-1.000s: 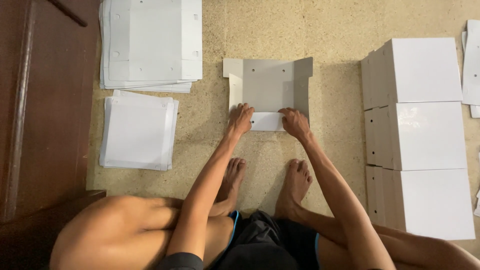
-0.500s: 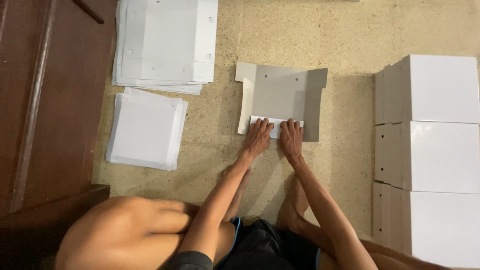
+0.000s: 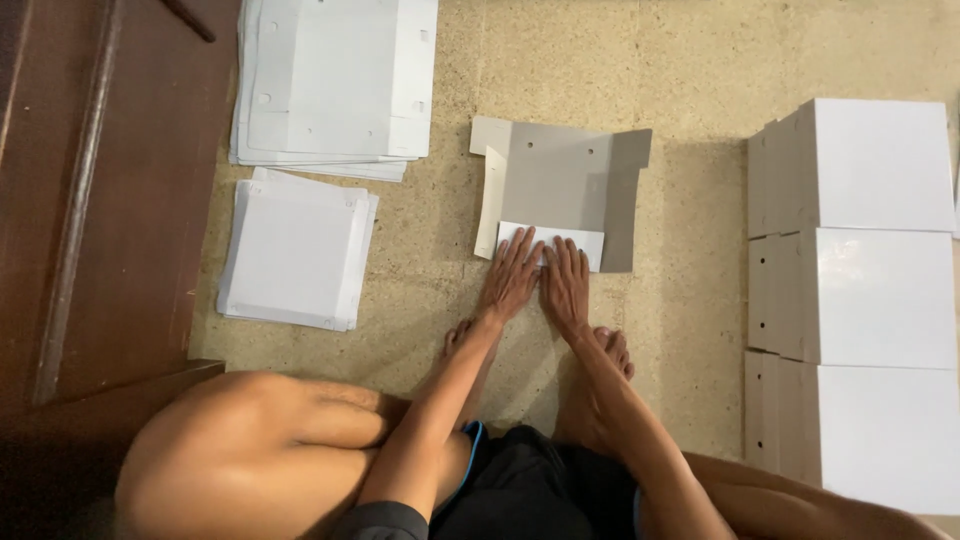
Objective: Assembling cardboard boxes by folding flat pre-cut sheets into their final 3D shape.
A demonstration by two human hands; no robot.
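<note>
Matt grey cardboard sheet; speckled stone floor.

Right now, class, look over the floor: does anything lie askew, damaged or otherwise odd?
Nothing looks damaged. The larger stack of flat sheets is slightly fanned, its edges not flush, and the smaller stack likewise. The finished white boxes stand in a neat row. Both hands, left hand and right hand, press a flap of the half-folded sheet.

A grey cardboard box blank lies flat on the speckled floor, just right of the small stack of white sheets. Its side flaps stand partly raised, it seems. Its near flap, white side up, is folded over onto the panel.
</note>
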